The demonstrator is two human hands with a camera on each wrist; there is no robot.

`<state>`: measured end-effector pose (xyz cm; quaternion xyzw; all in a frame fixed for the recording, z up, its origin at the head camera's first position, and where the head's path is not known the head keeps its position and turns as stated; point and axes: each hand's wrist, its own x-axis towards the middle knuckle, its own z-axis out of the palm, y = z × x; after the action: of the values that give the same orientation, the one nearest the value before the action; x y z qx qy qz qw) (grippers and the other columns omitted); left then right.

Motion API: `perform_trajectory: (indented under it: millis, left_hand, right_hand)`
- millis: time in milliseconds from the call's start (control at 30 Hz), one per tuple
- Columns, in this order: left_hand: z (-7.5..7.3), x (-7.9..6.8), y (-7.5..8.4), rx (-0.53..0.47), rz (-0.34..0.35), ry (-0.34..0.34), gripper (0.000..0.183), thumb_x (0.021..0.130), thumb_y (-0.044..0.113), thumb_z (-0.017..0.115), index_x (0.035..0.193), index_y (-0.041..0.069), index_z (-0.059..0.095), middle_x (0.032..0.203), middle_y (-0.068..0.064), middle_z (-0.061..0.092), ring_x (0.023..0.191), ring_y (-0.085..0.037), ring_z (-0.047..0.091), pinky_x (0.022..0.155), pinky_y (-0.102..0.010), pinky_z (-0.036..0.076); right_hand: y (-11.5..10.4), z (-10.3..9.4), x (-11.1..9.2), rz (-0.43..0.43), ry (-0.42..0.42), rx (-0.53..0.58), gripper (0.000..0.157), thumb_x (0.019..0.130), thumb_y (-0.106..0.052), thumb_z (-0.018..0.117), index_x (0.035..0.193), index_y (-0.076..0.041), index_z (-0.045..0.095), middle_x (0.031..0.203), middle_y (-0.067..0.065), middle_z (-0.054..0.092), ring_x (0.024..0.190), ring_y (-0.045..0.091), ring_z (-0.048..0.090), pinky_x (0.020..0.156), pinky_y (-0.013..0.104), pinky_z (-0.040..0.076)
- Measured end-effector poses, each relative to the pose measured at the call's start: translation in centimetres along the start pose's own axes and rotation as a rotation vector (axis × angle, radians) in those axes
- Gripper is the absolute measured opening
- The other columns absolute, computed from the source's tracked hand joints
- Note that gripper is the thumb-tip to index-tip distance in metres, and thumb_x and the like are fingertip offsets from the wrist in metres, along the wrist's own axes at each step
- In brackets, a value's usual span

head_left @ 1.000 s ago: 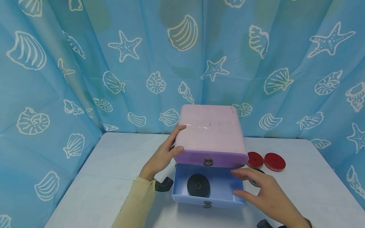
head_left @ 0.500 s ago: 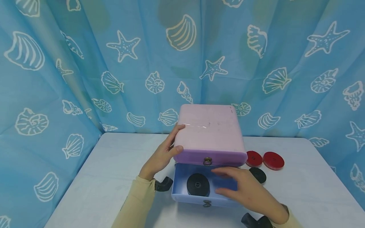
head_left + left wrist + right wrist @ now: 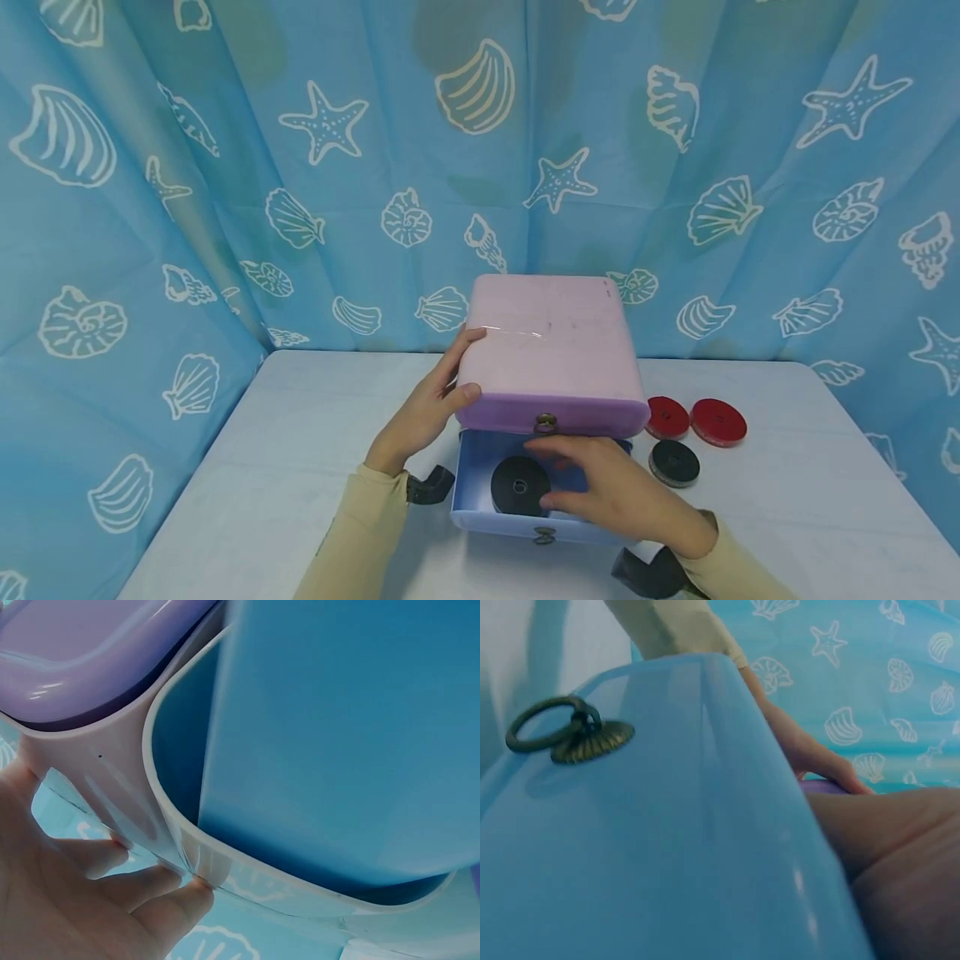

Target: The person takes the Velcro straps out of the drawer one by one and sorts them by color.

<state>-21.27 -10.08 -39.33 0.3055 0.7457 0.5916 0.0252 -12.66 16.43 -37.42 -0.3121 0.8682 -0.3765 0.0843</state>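
A drawer box with a pink top (image 3: 551, 333) stands on the table, its lower blue drawer (image 3: 495, 523) pulled out. Inside the drawer lies a flat round black disc (image 3: 516, 487) with a small pale mark at its centre. My left hand (image 3: 422, 412) rests against the box's left side, thumb near the front corner. In the left wrist view its fingers (image 3: 157, 892) touch the box wall, loosely bent. Over the drawer reaches my right hand (image 3: 615, 487), thumb and fingers spread apart at the disc's right edge; whether they touch it is unclear.
Two red discs (image 3: 718, 422) lie right of the box, with another black disc (image 3: 674, 463) in front of them. A brass ring pull (image 3: 551, 731) hangs on the drawer front. A blue shell-patterned curtain (image 3: 330, 250) stands behind the white table (image 3: 300, 433).
My right hand has moved left over the drawer, from its right end to the black disc. The left hand has stayed on the box. The loose black disc on the table is now uncovered.
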Motion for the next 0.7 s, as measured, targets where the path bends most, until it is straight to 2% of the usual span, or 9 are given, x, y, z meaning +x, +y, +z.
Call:
perform_trajectory:
  millis: [200, 400, 700]
  left_hand:
    - [-0.1, 0.0, 0.0, -0.016, 0.001, 0.001, 0.073, 0.096, 0.06, 0.056, 0.158, 0.036, 0.027, 0.168, 0.004, 0.009, 0.152, -0.027, 0.017, 0.115, -0.062, 0.024]
    - [0.0, 0.0, -0.1, 0.001, 0.0, -0.001, 0.072, 0.096, 0.061, 0.055, 0.158, 0.037, 0.027, 0.168, 0.003, 0.009, 0.152, -0.028, 0.017, 0.114, -0.063, 0.024]
    - [0.0, 0.0, 0.0, 0.005, -0.007, 0.001, 0.074, 0.095, 0.063, 0.055, 0.158, 0.037, 0.027, 0.168, 0.003, 0.009, 0.152, -0.029, 0.017, 0.114, -0.064, 0.023]
  right_hand:
    - [0.3, 0.1, 0.9, -0.012, -0.06, -0.03, 0.056, 0.084, -0.015, 0.083, 0.135, -0.008, 0.061, 0.132, 0.005, 0.064, 0.117, 0.025, 0.064, 0.094, 0.043, 0.054]
    - [0.5, 0.4, 1.5, -0.006, -0.109, -0.1, 0.065, 0.077, -0.014, 0.088, 0.137, -0.013, 0.062, 0.134, 0.003, 0.064, 0.123, 0.027, 0.059, 0.101, 0.051, 0.048]
    - [0.4, 0.3, 2.0, -0.036, -0.185, -0.162, 0.071, 0.075, -0.006, 0.087, 0.14, -0.017, 0.059, 0.14, 0.004, 0.06, 0.128, 0.028, 0.056, 0.104, 0.052, 0.045]
